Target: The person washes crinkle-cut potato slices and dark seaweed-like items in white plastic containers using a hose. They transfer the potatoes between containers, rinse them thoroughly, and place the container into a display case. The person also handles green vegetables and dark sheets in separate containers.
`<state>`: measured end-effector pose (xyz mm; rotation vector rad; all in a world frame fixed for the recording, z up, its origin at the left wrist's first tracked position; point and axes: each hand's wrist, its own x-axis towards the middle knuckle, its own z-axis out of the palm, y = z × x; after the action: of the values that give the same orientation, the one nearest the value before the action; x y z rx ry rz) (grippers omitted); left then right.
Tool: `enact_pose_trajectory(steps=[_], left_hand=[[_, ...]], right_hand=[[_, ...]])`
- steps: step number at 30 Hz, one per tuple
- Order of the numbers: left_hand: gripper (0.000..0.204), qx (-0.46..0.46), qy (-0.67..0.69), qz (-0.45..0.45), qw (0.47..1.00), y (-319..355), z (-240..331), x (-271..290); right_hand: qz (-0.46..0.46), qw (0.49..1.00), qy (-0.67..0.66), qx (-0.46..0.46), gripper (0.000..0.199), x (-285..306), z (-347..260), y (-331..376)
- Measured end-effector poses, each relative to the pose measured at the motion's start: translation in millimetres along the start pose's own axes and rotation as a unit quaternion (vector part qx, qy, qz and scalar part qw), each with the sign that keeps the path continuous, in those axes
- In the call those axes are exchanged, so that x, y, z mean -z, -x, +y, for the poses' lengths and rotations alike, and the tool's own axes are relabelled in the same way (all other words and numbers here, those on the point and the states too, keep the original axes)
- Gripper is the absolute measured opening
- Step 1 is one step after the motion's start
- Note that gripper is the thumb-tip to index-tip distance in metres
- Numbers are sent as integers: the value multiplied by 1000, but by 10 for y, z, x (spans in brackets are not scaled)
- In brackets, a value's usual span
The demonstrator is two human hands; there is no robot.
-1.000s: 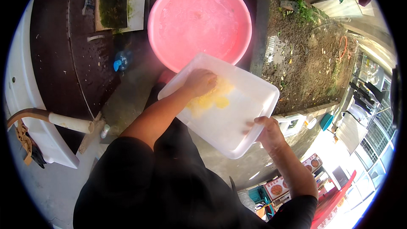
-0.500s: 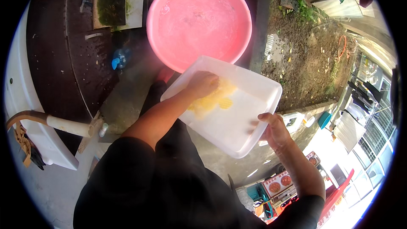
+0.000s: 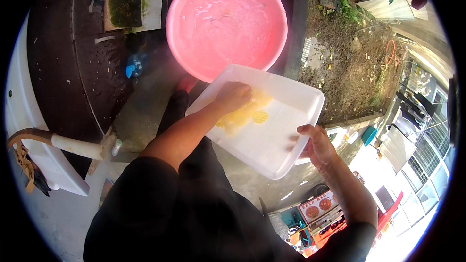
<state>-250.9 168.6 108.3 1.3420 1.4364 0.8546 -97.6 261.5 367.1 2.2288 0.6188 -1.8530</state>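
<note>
I have room over the white tray point(image 3: 272, 148)'s bare near-right floor, but yellow slices point(image 3: 260, 117) and the left hand point(image 3: 234, 97) obstruct its left side, the pink basin point(image 3: 280, 24) its far side.

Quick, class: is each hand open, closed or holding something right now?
Left hand: curled over a heap of thin yellow pieces; grip cannot be told.
Right hand: closed on a white rectangular plastic tray.

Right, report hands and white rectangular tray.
Left hand in tray, at yellow pieces. Right hand gripping tray's edge. Pink round plastic basin beyond; no obstruction seen.
</note>
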Motion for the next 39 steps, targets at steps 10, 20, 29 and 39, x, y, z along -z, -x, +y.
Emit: enact_pose_trajectory(steps=[10, 20, 29, 39], left_hand=[[21, 61, -1, -83, 995, 12, -2, -9], [23, 82, -2, -96, 992, -20, 31, -75], [27, 102, 13, -105, 989, -23, 115, -61], [23, 60, -8, -78, 995, 192, 139, -94]], right_hand=[[10, 1000, 29, -4, 64, -3, -80, 14], [26, 998, 50, -12, 63, -38, -235, 101], [35, 997, 71, -13, 61, -26, -240, 122], [29, 998, 60, -14, 62, 26, 138, 163]])
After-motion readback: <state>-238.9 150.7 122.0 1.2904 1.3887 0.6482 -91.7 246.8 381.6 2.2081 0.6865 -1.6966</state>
